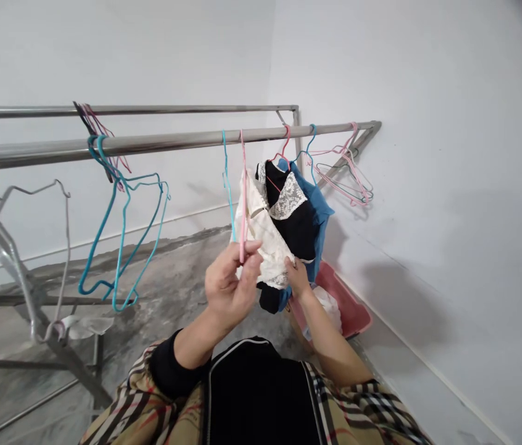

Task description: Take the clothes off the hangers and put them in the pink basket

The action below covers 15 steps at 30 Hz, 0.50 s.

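My left hand [230,281] is closed in a pinch on the lower end of a pink hanger [243,204] that hangs from the steel rail [159,142]. A cream lace garment [263,232] drapes over that hanger. My right hand [296,277] grips the lower edge of this cream garment. Just behind it hang a black garment with a lace collar [300,225] and a blue garment [320,210]. A light blue hanger [227,185] hangs next to the pink one.
Two teal hangers [122,235] and a grey wire hanger [33,247] hang to the left. Several pink and teal empty hangers [346,173] sit at the rail's far right. A pink basin [351,306] with white cloth stands on the concrete floor by the white wall.
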{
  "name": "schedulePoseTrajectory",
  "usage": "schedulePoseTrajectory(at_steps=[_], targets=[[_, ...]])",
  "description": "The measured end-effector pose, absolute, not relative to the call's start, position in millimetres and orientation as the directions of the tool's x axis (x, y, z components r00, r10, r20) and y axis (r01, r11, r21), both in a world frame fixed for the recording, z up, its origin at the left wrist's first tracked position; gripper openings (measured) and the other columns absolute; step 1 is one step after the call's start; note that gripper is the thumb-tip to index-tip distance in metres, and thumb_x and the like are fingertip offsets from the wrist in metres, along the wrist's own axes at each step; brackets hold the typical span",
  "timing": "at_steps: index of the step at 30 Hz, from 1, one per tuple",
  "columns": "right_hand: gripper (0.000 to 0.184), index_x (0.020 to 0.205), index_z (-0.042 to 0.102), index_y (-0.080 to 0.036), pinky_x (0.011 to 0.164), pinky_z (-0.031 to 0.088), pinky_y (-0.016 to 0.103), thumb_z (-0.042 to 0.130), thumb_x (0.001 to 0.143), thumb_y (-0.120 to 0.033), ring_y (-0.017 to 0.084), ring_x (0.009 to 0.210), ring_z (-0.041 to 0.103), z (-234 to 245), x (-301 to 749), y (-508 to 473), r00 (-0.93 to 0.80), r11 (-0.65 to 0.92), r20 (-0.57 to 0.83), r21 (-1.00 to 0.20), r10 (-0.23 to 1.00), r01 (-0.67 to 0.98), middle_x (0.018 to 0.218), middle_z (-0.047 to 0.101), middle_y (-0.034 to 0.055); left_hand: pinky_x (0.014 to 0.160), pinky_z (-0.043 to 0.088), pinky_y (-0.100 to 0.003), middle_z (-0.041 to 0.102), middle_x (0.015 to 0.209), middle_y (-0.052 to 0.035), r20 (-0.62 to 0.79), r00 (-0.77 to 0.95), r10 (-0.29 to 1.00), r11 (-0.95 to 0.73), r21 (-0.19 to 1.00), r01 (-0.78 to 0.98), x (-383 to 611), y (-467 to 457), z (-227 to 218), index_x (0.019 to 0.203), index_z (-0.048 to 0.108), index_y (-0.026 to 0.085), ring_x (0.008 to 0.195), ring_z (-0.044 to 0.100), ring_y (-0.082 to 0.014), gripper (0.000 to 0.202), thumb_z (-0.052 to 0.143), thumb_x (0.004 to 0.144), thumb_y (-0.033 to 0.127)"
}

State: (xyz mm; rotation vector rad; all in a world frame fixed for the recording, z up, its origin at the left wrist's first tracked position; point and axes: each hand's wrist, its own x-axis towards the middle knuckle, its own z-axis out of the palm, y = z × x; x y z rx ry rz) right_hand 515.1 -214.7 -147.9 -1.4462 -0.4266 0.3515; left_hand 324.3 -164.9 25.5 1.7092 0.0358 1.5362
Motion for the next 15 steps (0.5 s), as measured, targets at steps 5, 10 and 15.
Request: schedulePoseTrajectory(at_steps=[5,10,15], targets=[[0.046,0.104,0.061,-0.011,0.081,0.052,0.036,0.054,0.078,-0.048,0.023,0.093,0.066,-163,527,-212,0.888,0.034,0.03,-0.999,0.459,0.017,0.109,0.069,0.0159,0.043,0.042,-0.017,0.066,0.073,0.0027,0.749,0.139,0.648,-0.536,0.578,-0.615,307,-153,63,0.106,0.07,0.026,0.048,0.052,-0.0052,0.018,0.058,0.093,0.029],[0.044,0.102,0.062,-0.014,0.083,0.052,0.038,0.056,0.077,-0.049,0.023,0.093,0.065,-180,518,-226,0.878,-0.049,0.035,-0.997,0.478,0.067,0.104,0.071,0.0128,0.037,0.037,-0.017,0.067,0.072,0.0026,0.729,0.006,0.684,-0.593,0.561,-0.577,298,-141,79,0.099,0.072,0.024,0.044,0.049,-0.0046,0.016,0.061,0.09,0.033],[0.033,0.085,0.067,-0.018,0.083,0.05,0.038,0.065,0.072,-0.049,0.024,0.086,0.064,-186,503,-275,0.856,-0.135,0.041,-0.983,0.515,0.128,0.089,0.071,0.0082,0.046,0.044,-0.019,0.067,0.07,0.003,0.79,0.125,0.6,-0.718,0.601,-0.351,296,-130,50,0.097,0.073,0.022,0.047,0.052,-0.0046,0.014,0.065,0.087,0.026]])
